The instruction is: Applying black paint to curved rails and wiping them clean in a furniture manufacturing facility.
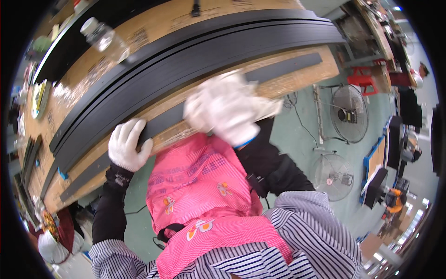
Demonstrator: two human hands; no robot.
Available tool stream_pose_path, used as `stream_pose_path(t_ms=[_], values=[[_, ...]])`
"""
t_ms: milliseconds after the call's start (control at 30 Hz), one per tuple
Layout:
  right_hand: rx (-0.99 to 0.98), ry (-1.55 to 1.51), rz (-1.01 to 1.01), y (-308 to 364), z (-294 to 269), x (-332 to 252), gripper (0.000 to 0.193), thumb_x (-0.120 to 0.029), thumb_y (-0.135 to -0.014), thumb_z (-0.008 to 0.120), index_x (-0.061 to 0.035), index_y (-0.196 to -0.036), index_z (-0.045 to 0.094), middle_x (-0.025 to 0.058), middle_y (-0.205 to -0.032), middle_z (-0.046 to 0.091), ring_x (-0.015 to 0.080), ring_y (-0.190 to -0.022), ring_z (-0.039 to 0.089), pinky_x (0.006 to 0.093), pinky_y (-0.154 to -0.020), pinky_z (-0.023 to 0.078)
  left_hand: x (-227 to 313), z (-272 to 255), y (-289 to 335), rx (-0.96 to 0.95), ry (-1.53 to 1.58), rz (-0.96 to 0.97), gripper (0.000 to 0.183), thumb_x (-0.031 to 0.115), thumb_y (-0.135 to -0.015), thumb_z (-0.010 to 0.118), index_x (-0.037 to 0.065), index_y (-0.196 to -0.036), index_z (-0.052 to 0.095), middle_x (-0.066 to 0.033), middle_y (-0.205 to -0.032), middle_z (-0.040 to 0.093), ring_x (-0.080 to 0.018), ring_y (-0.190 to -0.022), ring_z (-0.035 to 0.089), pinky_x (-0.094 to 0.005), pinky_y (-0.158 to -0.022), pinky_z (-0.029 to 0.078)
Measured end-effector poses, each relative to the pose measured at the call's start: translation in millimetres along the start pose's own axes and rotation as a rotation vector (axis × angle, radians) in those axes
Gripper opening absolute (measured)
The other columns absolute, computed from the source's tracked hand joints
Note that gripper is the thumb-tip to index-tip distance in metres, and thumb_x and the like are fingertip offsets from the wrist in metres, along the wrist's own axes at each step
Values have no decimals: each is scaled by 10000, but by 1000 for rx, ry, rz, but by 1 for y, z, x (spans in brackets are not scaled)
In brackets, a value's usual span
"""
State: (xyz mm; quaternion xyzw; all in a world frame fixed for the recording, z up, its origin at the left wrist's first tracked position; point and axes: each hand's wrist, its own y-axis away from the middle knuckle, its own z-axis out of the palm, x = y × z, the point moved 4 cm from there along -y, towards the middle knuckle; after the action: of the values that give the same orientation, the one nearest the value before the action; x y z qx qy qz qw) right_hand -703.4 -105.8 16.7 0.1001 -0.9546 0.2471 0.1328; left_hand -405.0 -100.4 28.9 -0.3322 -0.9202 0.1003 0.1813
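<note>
A long, narrow dark grey strip (283, 67) lies along the near edge of the wooden table. My left hand (127, 144), in a white knit glove, holds it left of the middle, with the fingers towards its far edge and the thumb apart at the near edge. On the same strip, further right, is my right hand (239, 132), also gloved and smeared by motion. Its fingers are closed round a crumpled white cloth (218, 100), which covers part of the strip; the fingertips are hidden.
Wide black panels (200, 60) lie just beyond the strip on the table (320, 69). A clear bottle (107, 39) stands behind them. To the right are two floor fans (349, 114) and a red stool (363, 80). Another person (55, 242) is at the lower left.
</note>
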Motion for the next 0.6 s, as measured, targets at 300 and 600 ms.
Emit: stream_pose_path(t_ms=[300, 600], values=[[-70, -161, 534, 19, 87, 237, 193, -308, -964, 661, -127, -945, 725, 168, -1017, 672, 381, -970, 660, 499, -843, 538, -5, 7, 0, -45, -76, 4, 511, 149, -735, 730, 19, -1226, 671, -153, -1193, 680, -356, -1028, 650, -442, -910, 532], [-266, -41, 841, 25, 126, 343, 253, -275, -987, 599, -149, -1167, 723, 208, -1120, 671, 425, -1051, 676, 489, -875, 555, -6, -1, 1, -11, 1, -28, 503, 152, -732, 723, 13, -1211, 665, -165, -1149, 670, -369, -997, 642, -457, -885, 531]])
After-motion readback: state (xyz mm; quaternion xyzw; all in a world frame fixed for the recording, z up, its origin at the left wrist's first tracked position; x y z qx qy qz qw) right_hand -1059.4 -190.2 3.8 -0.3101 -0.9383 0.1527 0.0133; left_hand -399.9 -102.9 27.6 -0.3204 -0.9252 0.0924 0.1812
